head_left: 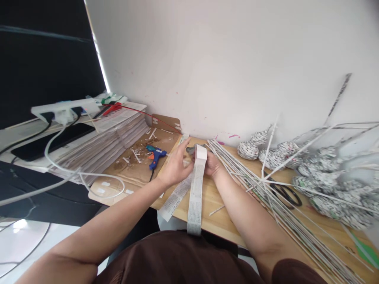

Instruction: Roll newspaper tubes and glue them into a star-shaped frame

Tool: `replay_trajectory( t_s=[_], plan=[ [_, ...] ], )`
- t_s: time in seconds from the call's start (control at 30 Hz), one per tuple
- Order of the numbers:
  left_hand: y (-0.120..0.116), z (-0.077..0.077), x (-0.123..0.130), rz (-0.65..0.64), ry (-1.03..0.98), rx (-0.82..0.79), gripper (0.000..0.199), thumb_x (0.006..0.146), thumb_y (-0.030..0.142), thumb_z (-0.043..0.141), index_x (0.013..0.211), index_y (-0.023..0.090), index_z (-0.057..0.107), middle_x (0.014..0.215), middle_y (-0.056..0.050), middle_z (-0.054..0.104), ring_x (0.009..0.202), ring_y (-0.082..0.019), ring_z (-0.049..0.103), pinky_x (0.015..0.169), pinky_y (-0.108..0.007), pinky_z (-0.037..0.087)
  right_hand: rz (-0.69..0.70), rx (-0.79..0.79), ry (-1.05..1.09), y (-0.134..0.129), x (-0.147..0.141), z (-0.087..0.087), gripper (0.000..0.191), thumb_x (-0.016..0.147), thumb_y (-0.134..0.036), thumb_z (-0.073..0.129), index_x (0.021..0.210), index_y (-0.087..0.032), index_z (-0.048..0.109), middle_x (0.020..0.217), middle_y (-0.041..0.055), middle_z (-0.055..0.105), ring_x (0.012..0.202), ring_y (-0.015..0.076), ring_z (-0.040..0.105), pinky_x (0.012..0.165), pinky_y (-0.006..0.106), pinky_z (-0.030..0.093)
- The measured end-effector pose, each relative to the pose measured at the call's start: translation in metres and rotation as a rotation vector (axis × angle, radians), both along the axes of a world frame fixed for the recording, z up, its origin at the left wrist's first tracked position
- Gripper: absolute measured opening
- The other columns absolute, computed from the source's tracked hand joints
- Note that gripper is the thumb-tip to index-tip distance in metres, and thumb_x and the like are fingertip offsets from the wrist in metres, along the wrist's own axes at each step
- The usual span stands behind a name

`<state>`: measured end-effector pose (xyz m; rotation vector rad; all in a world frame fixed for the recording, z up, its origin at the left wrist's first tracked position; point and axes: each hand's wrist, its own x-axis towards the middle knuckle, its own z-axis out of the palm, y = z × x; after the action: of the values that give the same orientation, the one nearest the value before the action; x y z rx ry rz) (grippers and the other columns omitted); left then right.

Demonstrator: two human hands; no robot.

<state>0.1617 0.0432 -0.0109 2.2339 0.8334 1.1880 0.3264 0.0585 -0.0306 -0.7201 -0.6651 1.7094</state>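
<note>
My right hand (211,162) is closed round the top of a long printed newspaper strip (196,197), which folds over there and hangs past the table edge toward my lap. To its left, my left hand (177,163) is raised with fingers stretched out and apart, the thumb close to the strip. A second newspaper strip (176,199) lies slanting underneath, reaching over the table edge. Between my hands, partly behind the paper, is a small grey thing (191,150) that I cannot make out.
A blue glue gun (157,157) lies on stained cardboard (127,165) with paper scraps. Stacked paper (118,140) carries a phone (53,141) and power strip (65,108). Rightward are thin paper rods (284,209), black scissors (286,196) and woven paper shapes (322,169).
</note>
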Motion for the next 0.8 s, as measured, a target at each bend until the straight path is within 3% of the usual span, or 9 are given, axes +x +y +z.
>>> replay_trajectory(
  t_s=[0.13, 0.2, 0.27, 0.37, 0.47, 0.6, 0.7, 0.8],
  plan=[
    [-0.003, -0.009, -0.003, -0.118, -0.181, -0.643, 0.064, 0.082, 0.030, 0.059, 0.140, 0.017, 0.033, 0.130, -0.018, 0.052, 0.104, -0.024, 0.060, 0.067, -0.031, 0.055, 0.056, -0.006, 0.031, -0.001, -0.002, 0.002, 0.019, 0.083, -0.029, 0.052, 0.070, -0.017, 0.059, 0.056, 0.0004, 0.060, 0.050, 0.0139, 0.053, 0.048, 0.025, 0.043],
    [-0.005, -0.010, -0.005, -0.169, -0.238, -0.875, 0.053, 0.087, 0.035, 0.054, 0.135, 0.017, 0.041, 0.123, -0.016, 0.057, 0.095, -0.020, 0.063, 0.066, -0.030, 0.056, 0.035, 0.015, 0.031, 0.000, -0.004, 0.003, 0.018, 0.082, -0.028, 0.053, 0.069, -0.017, 0.059, 0.056, 0.0005, 0.060, 0.051, 0.0141, 0.053, 0.049, 0.025, 0.044],
    [-0.009, -0.010, -0.008, -0.192, -0.268, -1.006, 0.048, 0.088, 0.034, 0.053, 0.132, 0.017, 0.045, 0.112, -0.012, 0.062, 0.090, -0.017, 0.063, 0.072, -0.033, 0.056, -0.026, 0.046, 0.011, 0.001, -0.005, 0.004, 0.017, 0.081, -0.028, 0.055, 0.069, -0.017, 0.059, 0.055, 0.0002, 0.060, 0.050, 0.0138, 0.054, 0.050, 0.025, 0.044],
    [-0.022, -0.008, -0.014, -0.281, -0.221, -1.084, 0.037, 0.086, 0.031, 0.058, 0.120, 0.017, 0.057, 0.101, -0.008, 0.066, 0.088, -0.016, 0.063, 0.083, -0.036, 0.053, -0.106, 0.073, -0.018, 0.004, -0.006, 0.004, 0.013, 0.079, -0.027, 0.058, 0.071, -0.017, 0.061, 0.059, 0.0009, 0.062, 0.057, 0.0150, 0.060, 0.052, 0.024, 0.045],
    [-0.040, -0.007, -0.022, -0.369, -0.106, -1.086, 0.030, 0.086, 0.039, 0.056, 0.102, 0.016, 0.065, 0.094, -0.007, 0.067, 0.089, -0.017, 0.063, 0.084, -0.034, 0.051, -0.114, 0.082, -0.026, 0.007, -0.005, 0.001, 0.009, 0.080, -0.025, 0.058, 0.080, -0.018, 0.064, 0.067, 0.0017, 0.066, 0.074, 0.0182, 0.067, 0.055, 0.024, 0.046],
    [-0.066, -0.009, -0.047, -0.341, 0.062, -1.038, 0.035, 0.085, 0.049, 0.054, 0.095, 0.017, 0.065, 0.091, -0.004, 0.065, 0.083, -0.016, 0.060, 0.075, -0.028, 0.050, -0.089, 0.059, -0.002, 0.008, -0.001, -0.001, 0.011, 0.084, -0.027, 0.056, 0.086, -0.019, 0.064, 0.071, 0.0021, 0.068, 0.083, 0.0204, 0.068, 0.058, 0.026, 0.047],
    [-0.083, -0.015, -0.078, -0.309, 0.251, -0.951, 0.034, 0.082, 0.049, 0.058, 0.079, 0.015, 0.064, 0.072, 0.000, 0.058, 0.068, -0.013, 0.054, 0.065, -0.023, 0.044, -0.051, 0.019, 0.041, 0.010, 0.004, -0.003, 0.018, 0.085, -0.032, 0.054, 0.086, -0.018, 0.064, 0.072, 0.0036, 0.070, 0.077, 0.0205, 0.069, 0.059, 0.028, 0.050],
    [-0.093, -0.025, -0.111, -0.232, 0.360, -0.966, 0.037, 0.083, 0.050, 0.056, 0.076, 0.015, 0.062, 0.066, 0.002, 0.053, 0.062, -0.011, 0.048, 0.058, -0.021, 0.036, -0.042, -0.019, 0.057, 0.014, 0.008, -0.006, 0.024, 0.087, -0.036, 0.050, 0.085, -0.016, 0.065, 0.071, 0.0051, 0.070, 0.072, 0.0214, 0.069, 0.058, 0.030, 0.051]
  ],
)
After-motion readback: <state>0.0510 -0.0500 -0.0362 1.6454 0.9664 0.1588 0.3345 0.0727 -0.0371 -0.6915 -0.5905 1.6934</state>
